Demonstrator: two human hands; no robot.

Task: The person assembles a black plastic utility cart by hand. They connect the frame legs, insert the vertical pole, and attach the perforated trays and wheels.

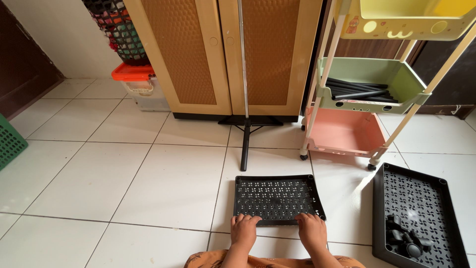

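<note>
A black perforated plastic tray (275, 194) lies flat on the white tiled floor in front of me. My left hand (244, 230) rests on its near edge at the left, fingers curled over the rim. My right hand (311, 229) holds the same near edge further right. Both hands grip the tray's rim, which stays on the floor.
A second black tray (421, 196) with several small black caster parts (404, 238) lies at the right. A wheeled cart with pink (342, 134), green and yellow trays stands behind, black tubes (359, 90) in the green one. A tripod stand (245, 130), a wooden cabinet (223, 54) and a green basket (9, 144) are around.
</note>
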